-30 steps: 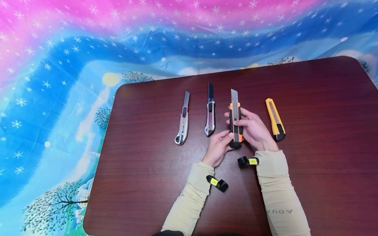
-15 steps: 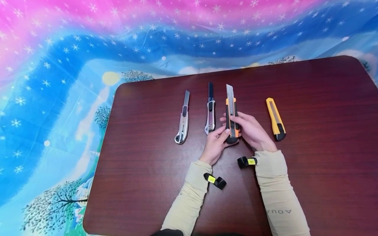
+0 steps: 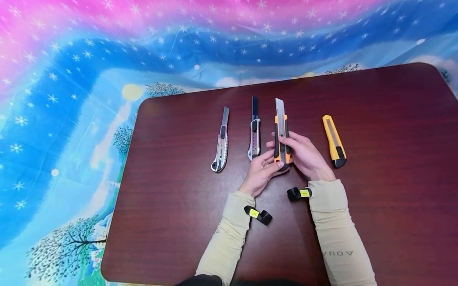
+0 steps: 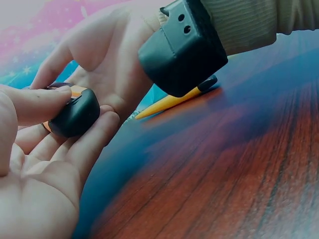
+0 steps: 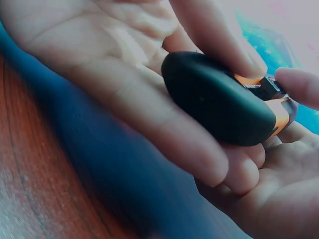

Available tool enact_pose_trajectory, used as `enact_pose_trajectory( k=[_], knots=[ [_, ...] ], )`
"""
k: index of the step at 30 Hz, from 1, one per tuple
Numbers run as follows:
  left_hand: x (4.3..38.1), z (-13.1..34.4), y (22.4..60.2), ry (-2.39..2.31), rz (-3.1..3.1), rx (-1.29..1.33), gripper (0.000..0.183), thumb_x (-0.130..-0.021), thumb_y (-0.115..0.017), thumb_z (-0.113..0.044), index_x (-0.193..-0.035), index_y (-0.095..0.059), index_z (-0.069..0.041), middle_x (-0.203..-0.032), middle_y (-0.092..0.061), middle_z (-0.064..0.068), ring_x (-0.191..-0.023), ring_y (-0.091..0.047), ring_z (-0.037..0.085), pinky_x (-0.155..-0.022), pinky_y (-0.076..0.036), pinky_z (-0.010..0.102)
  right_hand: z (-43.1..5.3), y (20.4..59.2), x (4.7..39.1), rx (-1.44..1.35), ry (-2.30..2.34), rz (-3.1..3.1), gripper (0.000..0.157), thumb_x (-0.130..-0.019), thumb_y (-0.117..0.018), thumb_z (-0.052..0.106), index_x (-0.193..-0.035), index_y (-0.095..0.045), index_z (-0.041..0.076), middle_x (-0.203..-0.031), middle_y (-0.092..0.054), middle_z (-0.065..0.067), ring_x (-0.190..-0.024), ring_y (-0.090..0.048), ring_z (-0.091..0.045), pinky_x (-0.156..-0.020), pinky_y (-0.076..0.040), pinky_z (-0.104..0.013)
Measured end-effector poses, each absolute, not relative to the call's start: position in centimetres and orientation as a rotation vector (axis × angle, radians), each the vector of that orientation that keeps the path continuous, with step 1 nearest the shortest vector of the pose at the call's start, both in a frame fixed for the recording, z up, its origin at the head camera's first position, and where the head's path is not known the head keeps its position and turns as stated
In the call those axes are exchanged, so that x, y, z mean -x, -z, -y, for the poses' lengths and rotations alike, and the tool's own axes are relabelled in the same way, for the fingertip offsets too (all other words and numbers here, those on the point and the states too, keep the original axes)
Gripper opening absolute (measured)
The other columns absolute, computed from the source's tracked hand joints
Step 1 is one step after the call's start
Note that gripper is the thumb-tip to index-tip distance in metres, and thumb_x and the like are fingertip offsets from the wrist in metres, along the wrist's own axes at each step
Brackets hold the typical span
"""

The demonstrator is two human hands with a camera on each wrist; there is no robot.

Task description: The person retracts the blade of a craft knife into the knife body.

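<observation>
Both hands hold an orange and black utility knife (image 3: 281, 137) with its wide silver blade out, pointing to the far edge. My left hand (image 3: 261, 172) grips its lower end, thumb on top; in the left wrist view, the black end cap (image 4: 76, 115) sits between thumb and fingers. My right hand (image 3: 308, 157) grips the middle from the right, with the thumb at the slider (image 5: 271, 87). Left of it lie a silver utility knife with a dark blade (image 3: 254, 129) and a silver one with a grey blade (image 3: 221, 141). To the right lies a yellow utility knife (image 3: 334, 141), no blade showing.
The dark red-brown wooden table (image 3: 171, 206) has rounded corners. Behind it hangs a blue and pink snowflake-patterned cloth (image 3: 143, 47). Black wrist cameras (image 3: 264, 217) sit on both beige sleeves.
The held knife has moved up and slightly left with both hands. The left thumb has shifted toward the knife's lower end. The lying knives have stayed in place on the table.
</observation>
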State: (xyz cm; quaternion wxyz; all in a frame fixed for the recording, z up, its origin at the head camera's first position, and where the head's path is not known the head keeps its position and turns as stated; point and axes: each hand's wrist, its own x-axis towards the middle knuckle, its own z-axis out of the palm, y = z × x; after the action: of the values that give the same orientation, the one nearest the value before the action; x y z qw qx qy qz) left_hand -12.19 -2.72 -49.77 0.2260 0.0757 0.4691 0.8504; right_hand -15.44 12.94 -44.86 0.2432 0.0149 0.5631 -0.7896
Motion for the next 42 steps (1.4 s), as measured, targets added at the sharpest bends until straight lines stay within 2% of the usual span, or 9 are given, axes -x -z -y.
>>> enact_pose_trajectory(
  k=[7, 19, 32, 39, 42],
  knots=[
    [12.49, 2.75, 49.48, -2.33, -1.272, -0.185, 0.052, -0.092, -0.049, 0.014, -0.142, -0.038, 0.008, -0.139, -0.044, 0.036, -0.109, -0.063, 0.016, -0.097, -0.053, 0.033, -12.83, 44.74, 15.69, -0.086, 2.17, -1.557, 0.056, -0.098, -0.057, 0.027, -0.142, -0.039, -0.002, -0.099, -0.073, 0.0, -0.104, -0.062, -0.012, -0.084, -0.053, -0.019],
    [12.63, 2.64, 49.13, -2.33, -1.249, -0.152, 0.054, -0.091, -0.047, 0.017, -0.143, -0.034, 0.012, -0.142, -0.041, 0.036, -0.107, -0.062, 0.013, -0.101, -0.051, 0.034, -12.67, 44.71, 15.88, -0.132, 2.185, -1.598, 0.053, -0.099, -0.056, 0.029, -0.142, -0.043, 0.001, -0.095, -0.072, 0.002, -0.101, -0.063, -0.011, -0.085, -0.052, -0.019],
    [12.6, 2.54, 49.45, -2.32, -1.295, -0.099, 0.052, -0.091, -0.049, 0.016, -0.142, -0.037, 0.011, -0.139, -0.043, 0.037, -0.109, -0.061, 0.015, -0.102, -0.05, 0.036, -12.67, 44.71, 15.86, -0.118, 2.18, -1.532, 0.053, -0.1, -0.054, 0.025, -0.144, -0.037, 0.0, -0.093, -0.07, 0.003, -0.094, -0.063, -0.009, -0.082, -0.052, -0.02],
    [12.52, 2.65, 49.71, -2.31, -1.307, -0.091, 0.05, -0.091, -0.049, 0.015, -0.14, -0.038, 0.012, -0.137, -0.046, 0.037, -0.117, -0.059, 0.025, -0.101, -0.051, 0.035, -12.78, 44.56, 15.74, -0.1, 2.163, -1.475, 0.053, -0.1, -0.053, 0.024, -0.145, -0.036, 0.003, -0.094, -0.069, 0.003, -0.097, -0.062, -0.01, -0.086, -0.05, -0.021],
    [12.46, 2.68, 49.82, -2.306, -1.309, -0.093, 0.05, -0.092, -0.048, 0.015, -0.14, -0.038, 0.012, -0.137, -0.046, 0.037, -0.117, -0.059, 0.024, -0.101, -0.05, 0.035, -12.79, 44.68, 15.73, -0.094, 2.175, -1.441, 0.051, -0.1, -0.053, 0.021, -0.144, -0.037, 0.003, -0.093, -0.07, 0.003, -0.097, -0.062, -0.011, -0.084, -0.051, -0.022]
  ],
)
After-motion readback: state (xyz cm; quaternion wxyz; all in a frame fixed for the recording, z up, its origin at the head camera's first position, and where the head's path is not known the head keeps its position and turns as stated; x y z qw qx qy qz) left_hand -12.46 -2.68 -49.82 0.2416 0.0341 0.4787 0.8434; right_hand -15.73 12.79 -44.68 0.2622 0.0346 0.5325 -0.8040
